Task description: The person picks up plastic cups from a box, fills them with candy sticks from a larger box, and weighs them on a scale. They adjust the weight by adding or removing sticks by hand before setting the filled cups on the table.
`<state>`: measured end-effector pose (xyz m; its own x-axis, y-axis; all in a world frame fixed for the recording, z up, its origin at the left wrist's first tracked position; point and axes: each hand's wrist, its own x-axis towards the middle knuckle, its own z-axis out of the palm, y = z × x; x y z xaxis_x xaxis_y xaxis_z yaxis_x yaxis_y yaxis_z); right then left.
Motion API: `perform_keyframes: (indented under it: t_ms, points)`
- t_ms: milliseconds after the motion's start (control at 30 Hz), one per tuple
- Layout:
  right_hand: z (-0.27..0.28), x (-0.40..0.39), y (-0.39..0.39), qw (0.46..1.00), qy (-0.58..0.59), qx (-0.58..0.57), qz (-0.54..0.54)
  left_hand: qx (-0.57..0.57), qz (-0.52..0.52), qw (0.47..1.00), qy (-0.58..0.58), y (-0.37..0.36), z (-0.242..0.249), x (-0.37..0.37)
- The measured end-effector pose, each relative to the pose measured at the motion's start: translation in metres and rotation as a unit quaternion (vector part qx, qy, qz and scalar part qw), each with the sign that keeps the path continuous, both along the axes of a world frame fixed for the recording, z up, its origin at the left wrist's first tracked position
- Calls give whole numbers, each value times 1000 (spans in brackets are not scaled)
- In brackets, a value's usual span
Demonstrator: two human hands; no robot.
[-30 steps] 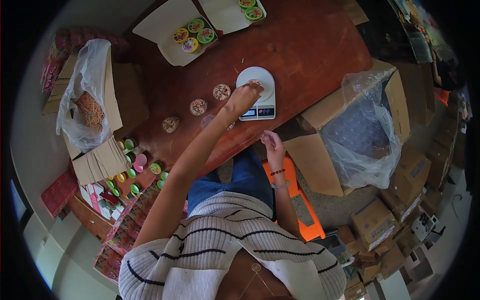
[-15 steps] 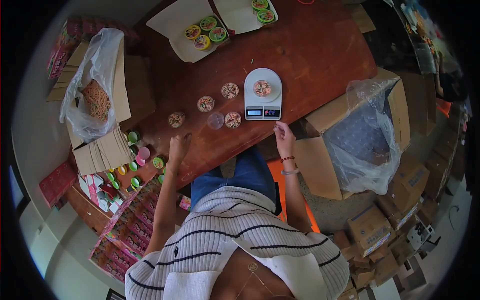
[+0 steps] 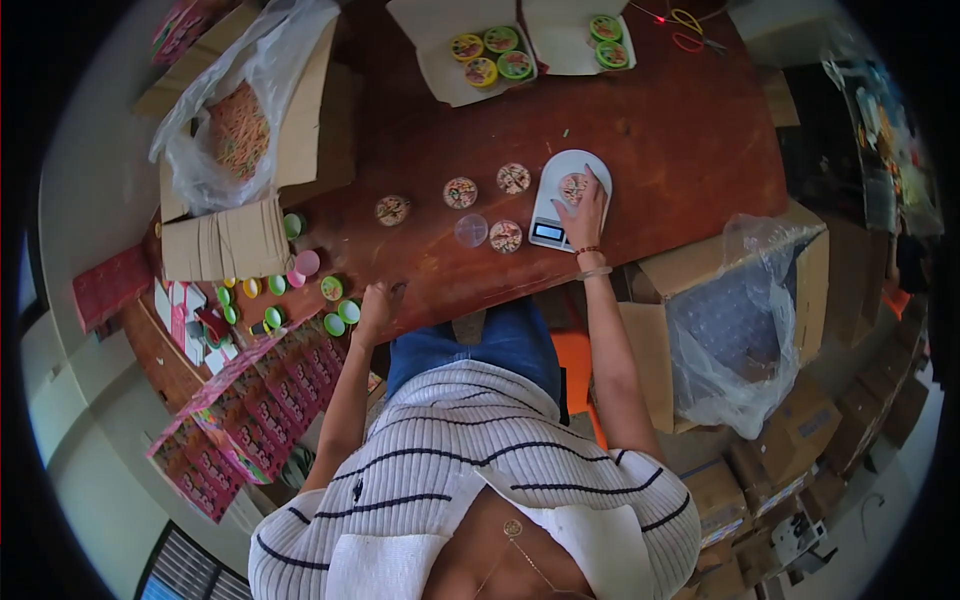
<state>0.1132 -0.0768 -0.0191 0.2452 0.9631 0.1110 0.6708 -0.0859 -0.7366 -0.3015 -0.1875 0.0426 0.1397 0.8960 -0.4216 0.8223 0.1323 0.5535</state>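
My right hand [image 3: 586, 218] reaches onto the white kitchen scale [image 3: 548, 232]. Its thumb and fingers close around the small filled cup [image 3: 572, 187] standing on the scale's round plate. My left hand [image 3: 376, 303] rests at the near edge of the brown table [image 3: 660, 130], holding nothing, right beside loose green lids [image 3: 343, 312]. Between the hands stand several more filled clear cups [image 3: 460, 192] and one empty clear cup [image 3: 470, 230].
A carton lined with a plastic bag of orange sticks [image 3: 238, 125] stands at the left. White trays with lidded cups [image 3: 490, 55] lie at the far edge, beside scissors [image 3: 690, 25]. A bag-lined carton [image 3: 740, 310] is at my right, pink packets [image 3: 260, 415] at my left.
My left hand drew back from the scale to the near table edge by the lids. My right hand rose from the table edge onto the cup on the scale. The view shifted left.
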Motion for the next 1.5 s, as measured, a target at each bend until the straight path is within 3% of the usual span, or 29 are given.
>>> perform_keyframes:
  t_ms: [67,200,267,333,367,400,467,533,567,600,633,667,733,800,867,933,1033,1067,1133,1200,1267,1333,1367,1400,1500]
  points:
    - [-10,2,10,998,45,-41,9,4,27,1000,8,-3,0,-9]
    - [31,-6,3,998,19,52,5,27,100,995,2,-12,5,-22]
    - [33,-4,-7,994,97,22,-33,36,121,992,19,-27,-18,-45]
    - [51,-8,-17,997,70,-6,-43,60,181,976,103,-43,-37,-69]
    - [56,-7,-18,993,109,26,-30,86,227,969,43,-43,-41,-82]
    - [60,-6,-16,993,111,28,-24,89,234,967,44,-41,-53,-97]
    - [79,-2,-30,997,79,-11,3,200,326,918,101,-58,-83,-131]
    - [93,-7,-35,999,37,-11,3,218,329,899,188,-53,-101,-162]
    - [94,-10,-40,995,96,19,-11,256,336,884,198,-49,-118,-174]
    - [96,-7,-53,987,148,48,-32,212,358,887,203,-25,-91,-165]
    - [116,-15,-60,988,139,41,-51,272,257,883,285,-19,-110,-188]
    - [119,-16,-70,989,121,46,-69,213,181,888,364,-12,-125,-207]
    - [135,-18,-88,993,57,42,-98,354,92,880,302,9,-129,-223]
    - [144,-26,-107,984,114,46,-129,281,131,924,224,24,-104,-215]
    - [151,-35,-124,981,148,30,-123,298,97,924,220,25,-86,-194]
    - [158,-49,-133,977,198,-8,-85,228,208,951,14,29,-29,-129]
    - [162,-77,-134,974,222,-44,-22,71,41,994,-68,44,72,-30]
    - [164,-92,-129,949,312,-49,-16,44,-41,994,-94,52,104,3]
    - [171,-112,-115,903,423,-66,33,-65,-84,966,-237,67,152,52]
    - [178,-114,-99,922,362,-70,121,-73,-101,936,-329,79,180,78]
    - [190,-112,-85,921,367,-39,128,-7,-121,937,-329,86,183,87]
    - [207,-115,-68,916,348,-14,199,82,-78,919,-379,91,183,96]
    - [210,-114,-59,930,293,47,216,136,-65,927,-342,91,184,102]
    - [218,-112,-53,928,297,53,219,142,-66,929,-336,93,190,107]
    - [238,-103,-41,946,158,69,276,69,16,935,-349,98,203,114]
